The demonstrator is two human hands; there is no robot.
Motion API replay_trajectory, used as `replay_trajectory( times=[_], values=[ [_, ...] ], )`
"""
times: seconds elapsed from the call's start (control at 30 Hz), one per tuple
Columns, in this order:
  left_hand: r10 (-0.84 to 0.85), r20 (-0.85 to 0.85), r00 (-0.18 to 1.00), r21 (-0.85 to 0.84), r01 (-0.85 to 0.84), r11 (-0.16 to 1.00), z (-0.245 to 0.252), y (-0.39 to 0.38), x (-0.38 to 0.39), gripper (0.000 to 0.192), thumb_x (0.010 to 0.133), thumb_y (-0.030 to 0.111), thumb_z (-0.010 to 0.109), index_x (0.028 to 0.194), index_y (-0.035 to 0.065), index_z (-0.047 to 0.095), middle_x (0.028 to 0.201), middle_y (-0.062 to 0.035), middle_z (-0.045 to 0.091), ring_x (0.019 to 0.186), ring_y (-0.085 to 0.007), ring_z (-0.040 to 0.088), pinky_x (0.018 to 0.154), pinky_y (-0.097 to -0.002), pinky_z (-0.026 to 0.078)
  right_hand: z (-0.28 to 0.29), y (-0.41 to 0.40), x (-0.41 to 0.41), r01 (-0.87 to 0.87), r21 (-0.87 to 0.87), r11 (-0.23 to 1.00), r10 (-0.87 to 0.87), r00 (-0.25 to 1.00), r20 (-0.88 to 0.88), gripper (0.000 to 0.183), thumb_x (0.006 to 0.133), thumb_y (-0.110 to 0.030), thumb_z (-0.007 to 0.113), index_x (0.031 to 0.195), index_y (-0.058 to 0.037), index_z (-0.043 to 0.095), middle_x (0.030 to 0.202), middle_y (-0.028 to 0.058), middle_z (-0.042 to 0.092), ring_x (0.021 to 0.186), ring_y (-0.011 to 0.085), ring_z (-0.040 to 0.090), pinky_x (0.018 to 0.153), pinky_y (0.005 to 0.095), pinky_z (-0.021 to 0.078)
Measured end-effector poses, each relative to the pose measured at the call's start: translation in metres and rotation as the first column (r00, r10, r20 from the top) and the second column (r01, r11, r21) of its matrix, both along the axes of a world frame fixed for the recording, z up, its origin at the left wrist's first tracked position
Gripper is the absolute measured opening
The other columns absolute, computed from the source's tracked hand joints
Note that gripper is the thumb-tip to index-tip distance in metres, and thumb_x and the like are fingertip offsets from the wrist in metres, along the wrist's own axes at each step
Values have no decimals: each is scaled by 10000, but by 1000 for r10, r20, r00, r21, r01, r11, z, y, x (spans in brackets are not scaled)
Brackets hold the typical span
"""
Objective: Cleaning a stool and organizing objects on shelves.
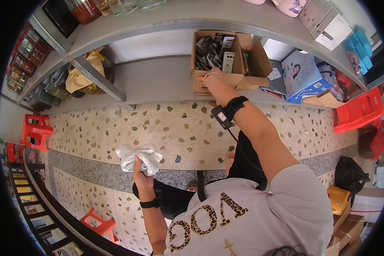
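My left hand (143, 180) grips a crumpled white plastic bag (128, 160) above the terrazzo floor, with the thumb lying over it. My right hand (212, 78) reaches to the front rim of an open cardboard box (240, 60) on the lower shelf. A ring-like bracelet circles that wrist. The fingertips are hidden at the rim, so whether they grip it cannot be told. Inside the box are several dark packaged items (208, 51) and two white-and-black small cartons (228, 62) standing at its right side.
Another open cardboard box (259, 64) adjoins on the right, then a blue printed bag (304, 76). A metal shelf post (99, 78) stands left, near a jar wrapped in yellowish cloth (84, 75). Red plastic stools (36, 131) and a dark railing (41, 204) lie around the floor area.
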State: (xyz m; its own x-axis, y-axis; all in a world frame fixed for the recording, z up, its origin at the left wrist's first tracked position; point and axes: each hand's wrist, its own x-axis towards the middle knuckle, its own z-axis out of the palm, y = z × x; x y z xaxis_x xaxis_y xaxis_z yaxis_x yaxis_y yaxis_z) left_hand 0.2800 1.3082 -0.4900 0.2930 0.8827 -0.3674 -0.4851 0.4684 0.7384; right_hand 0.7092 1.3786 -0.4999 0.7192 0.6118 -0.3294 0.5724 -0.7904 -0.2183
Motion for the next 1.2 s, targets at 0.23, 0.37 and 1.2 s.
replay_trajectory(
  times=[0.23, 0.37, 1.2],
  values=[
    [-20, 4, 1000, -27, 21, 999, -2, 1, 13, 373, 888, 261, 588, 1167, 24, 519, 1097, -82, 593, 1003, -212, 584, 879, -368, 473, -2, -4, 63, 889, -105, 445, -164, -34, -986, 918, 765, -516, 622, 1385, -31, 149, 1427, 182, 170, 1292, 414, 217, 1007, 627, 211],
    [8, -1, 1000, -17, -8, 1000, -14, -3, 7, 376, 888, 261, 589, 1168, 20, 519, 1104, -81, 592, 1017, -211, 577, 891, -366, 462, 30, -38, 47, 875, -278, 396, 56, -325, -944, 1005, 790, -415, 624, 1436, -43, -50, 1486, 210, -2, 1364, 430, 51, 1059, 642, 113],
    [18, -61, 998, -73, -23, 997, -22, -20, 24, 350, 892, 269, 576, 1149, 35, 536, 1064, -74, 606, 978, -213, 589, 857, -362, 483, -80, -94, -11, 659, 61, 750, -103, 206, -973, 253, 899, -281, 563, 1065, -92, 547, 954, 71, 642, 841, 209, 642, 708, 378, 528]
  ],
)
